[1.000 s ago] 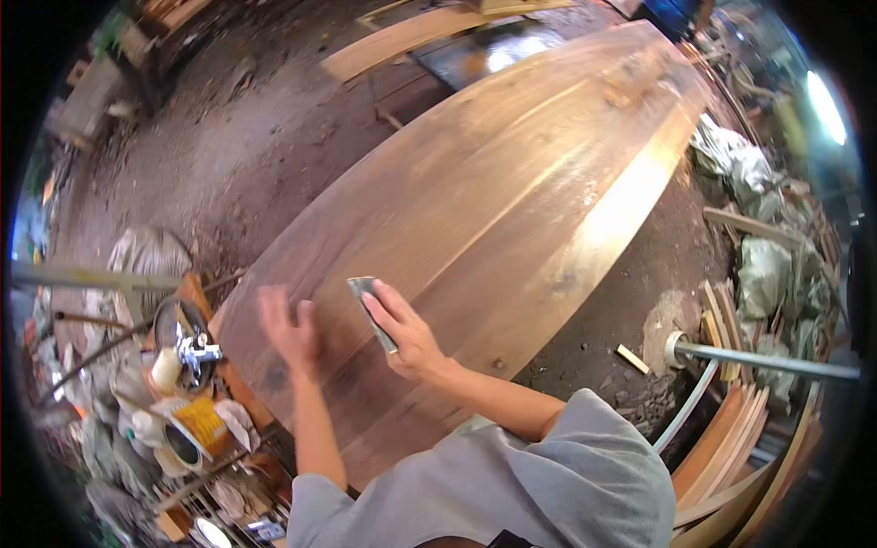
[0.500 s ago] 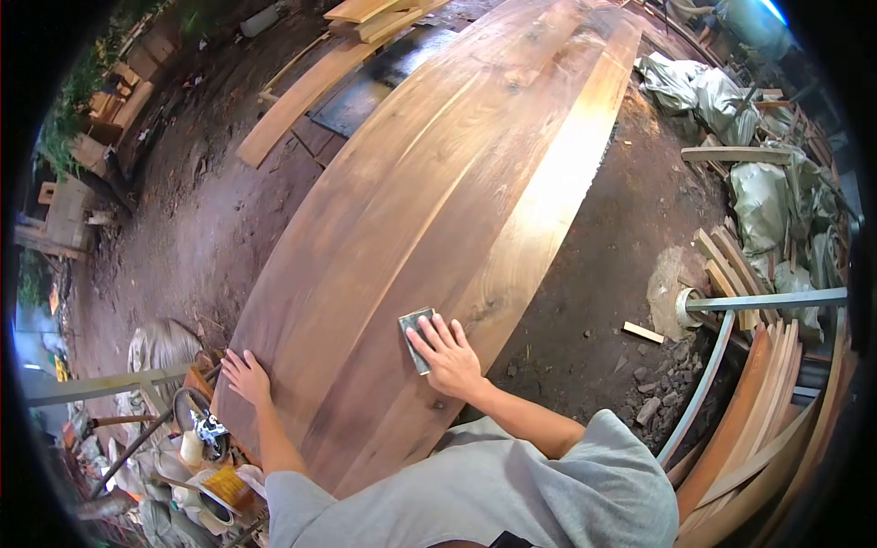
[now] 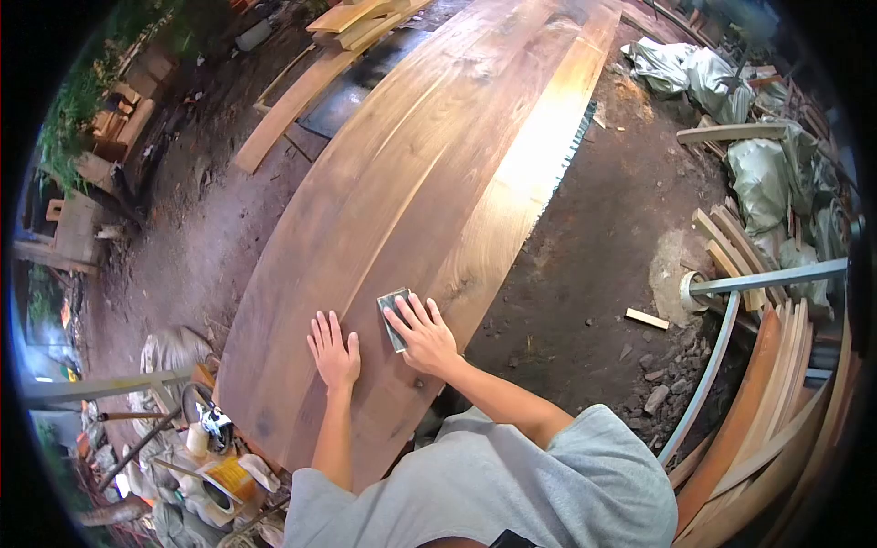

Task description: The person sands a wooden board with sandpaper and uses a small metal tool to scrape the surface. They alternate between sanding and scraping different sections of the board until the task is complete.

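A long wooden tabletop [image 3: 365,219] of joined brown planks stretches away from my body, with a bright shine along its right side. My right hand [image 3: 429,342] presses a dark grey sanding block [image 3: 395,321] down on the wood, fingers laid over its right part. The block looks wrapped in sandpaper; its underside is hidden. To its left, my left hand [image 3: 335,354] rests flat on the planks, fingers stretched out, holding nothing. A small gap separates that hand from the block.
Loose boards [image 3: 292,105] lie beyond the tabletop's left edge. A metal bar [image 3: 772,276] and curved planks [image 3: 740,397] stand at right, near rubble [image 3: 656,397]. Filled sacks [image 3: 758,183] line the far right. Tins and a yellow container [image 3: 228,477] crowd the lower left.
My left hand has moved right from the tabletop's left edge to its middle. The right hand and sanding block appear slightly farther left and up as the view shifted.
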Demonstrator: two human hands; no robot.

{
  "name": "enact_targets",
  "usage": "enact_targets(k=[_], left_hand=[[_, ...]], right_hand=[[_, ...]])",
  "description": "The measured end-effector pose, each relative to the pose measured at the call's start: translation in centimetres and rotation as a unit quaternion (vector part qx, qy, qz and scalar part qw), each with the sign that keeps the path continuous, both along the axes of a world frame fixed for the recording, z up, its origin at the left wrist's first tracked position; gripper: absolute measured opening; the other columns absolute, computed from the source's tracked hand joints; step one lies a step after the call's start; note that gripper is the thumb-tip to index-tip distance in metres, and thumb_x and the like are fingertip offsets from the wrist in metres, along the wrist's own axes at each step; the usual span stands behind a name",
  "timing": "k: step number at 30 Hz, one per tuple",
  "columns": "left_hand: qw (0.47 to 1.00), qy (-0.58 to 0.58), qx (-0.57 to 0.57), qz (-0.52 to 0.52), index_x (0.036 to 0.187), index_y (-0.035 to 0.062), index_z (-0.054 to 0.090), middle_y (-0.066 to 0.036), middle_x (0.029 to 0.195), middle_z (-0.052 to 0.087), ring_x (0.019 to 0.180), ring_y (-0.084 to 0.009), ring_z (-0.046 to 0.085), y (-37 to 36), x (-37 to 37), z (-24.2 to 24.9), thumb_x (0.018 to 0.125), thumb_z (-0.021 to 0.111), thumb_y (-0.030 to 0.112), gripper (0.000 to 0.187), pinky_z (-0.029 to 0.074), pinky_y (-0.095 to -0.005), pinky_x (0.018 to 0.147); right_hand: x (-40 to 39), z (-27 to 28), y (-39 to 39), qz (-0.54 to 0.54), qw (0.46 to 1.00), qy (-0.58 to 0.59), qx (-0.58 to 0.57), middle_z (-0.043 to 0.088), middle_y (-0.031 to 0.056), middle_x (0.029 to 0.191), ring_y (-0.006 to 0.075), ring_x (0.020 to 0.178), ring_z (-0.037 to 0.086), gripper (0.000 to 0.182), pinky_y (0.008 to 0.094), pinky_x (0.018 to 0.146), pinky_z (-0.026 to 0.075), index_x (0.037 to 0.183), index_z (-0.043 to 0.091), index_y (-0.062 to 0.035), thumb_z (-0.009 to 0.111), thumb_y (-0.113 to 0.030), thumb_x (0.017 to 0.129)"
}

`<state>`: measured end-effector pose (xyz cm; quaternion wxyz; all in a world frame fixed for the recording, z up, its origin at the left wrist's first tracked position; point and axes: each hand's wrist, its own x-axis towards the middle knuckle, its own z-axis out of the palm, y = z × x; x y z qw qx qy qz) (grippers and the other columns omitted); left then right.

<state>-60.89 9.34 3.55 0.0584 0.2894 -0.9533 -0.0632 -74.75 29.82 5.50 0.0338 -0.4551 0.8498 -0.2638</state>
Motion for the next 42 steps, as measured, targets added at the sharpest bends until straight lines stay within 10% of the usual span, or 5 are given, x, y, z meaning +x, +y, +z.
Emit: enact_targets(k=[10, 14, 21, 24, 42], left_hand=[[0.954, 0.216, 0.14, 0.155, 0.139, 0.0097, 0.064, -0.015, 0.147, 0.059, 0.141, -0.0361, 0.05, 5.5, 0.7, 2.5, 0.1, 0.063, 0.033, 0.046, 0.035, -0.0496, 0.12], [0.703, 0.426, 0.504, 0.265, 0.139, 0.0001, 0.061, -0.011, 0.134, 0.067, 0.13, -0.0213, 0.059, 10.1, 2.9, 2.2, 0.106, 0.059, 0.034, 0.048, 0.043, -0.0375, 0.111], [0.379, 0.642, 0.457, 0.485, 0.132, -0.0001, 0.064, -0.005, 0.122, 0.071, 0.108, -0.0158, 0.067, 9.6, 14.7, 2.9, 0.108, 0.057, 0.027, 0.037, 0.052, -0.0315, 0.094], [0.576, 0.519, 0.216, 0.593, 0.104, -0.0003, 0.074, -0.008, 0.097, 0.077, 0.093, -0.0166, 0.071, 8.8, 21.0, 2.9, 0.106, 0.057, 0.028, 0.033, 0.054, -0.0335, 0.084], [0.629, 0.549, 0.213, 0.508, 0.107, 0.0042, 0.071, -0.014, 0.092, 0.071, 0.078, -0.0347, 0.068, 7.8, 28.3, 0.2, 0.092, 0.069, 0.017, 0.02, 0.055, -0.0445, 0.067]], right_hand=[[-0.3, -0.4, -1.4, 0.054, 0.988, -0.069, -0.128, 0.052, 0.0217, 0.151, 0.0438, 0.139, 0.048, 0.061, 0.0569, 0.118, 0.032, 0.15, 0.054, -0.0087, 0.067, -0.016, 0.091], [2.4, 0.4, -4.5, 0.207, 0.945, -0.213, -0.14, 0.052, 0.0241, 0.149, 0.0441, 0.137, 0.049, 0.064, 0.0538, 0.117, 0.035, 0.148, 0.055, -0.0055, 0.069, -0.008, 0.085], [11.9, 4.6, -17.6, 0.618, 0.742, -0.258, -0.008, 0.061, 0.0202, 0.142, 0.0402, 0.131, 0.056, 0.059, 0.0485, 0.112, 0.043, 0.135, 0.065, -0.0029, 0.075, -0.02, 0.08], [20.1, 3.8, -27.2, 0.538, 0.777, -0.325, 0.036, 0.073, 0.0209, 0.114, 0.0388, 0.107, 0.069, 0.033, 0.0435, 0.093, 0.054, 0.114, 0.074, -0.0019, 0.069, -0.022, 0.088], [52.9, -13.0, -72.6, 0.267, 0.945, -0.026, 0.184, 0.072, 0.0214, 0.128, 0.0341, 0.121, 0.069, 0.062, 0.0402, 0.102, 0.052, 0.119, 0.076, -0.0016, 0.072, -0.052, 0.083]])
